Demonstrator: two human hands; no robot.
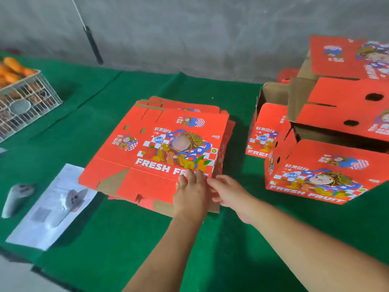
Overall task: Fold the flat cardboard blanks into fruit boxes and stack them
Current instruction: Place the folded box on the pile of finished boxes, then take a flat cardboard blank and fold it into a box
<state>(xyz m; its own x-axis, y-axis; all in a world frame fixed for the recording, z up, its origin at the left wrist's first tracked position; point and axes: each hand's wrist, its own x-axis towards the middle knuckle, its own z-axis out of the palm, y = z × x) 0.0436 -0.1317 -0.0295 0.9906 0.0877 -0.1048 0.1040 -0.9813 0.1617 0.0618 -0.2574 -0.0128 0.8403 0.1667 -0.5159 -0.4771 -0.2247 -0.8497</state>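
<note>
Several folded boxes (328, 175) are already heaped at the right of the frame, open ones showing nothing inside. A stack of flat blanks (160, 148) waits mid-frame on the green worktop (126, 239). The left hand (190, 197) lies flat-fingered on the top blank's near edge; the right hand (226, 191) seems to pinch its corner. Upper left, a wire basket (27, 100) holds orange fruit.

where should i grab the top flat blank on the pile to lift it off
Probably at its near right corner, coming from the front edge: the top blank lies flat on the pile, and both the left hand and right hand already sit there.
</note>
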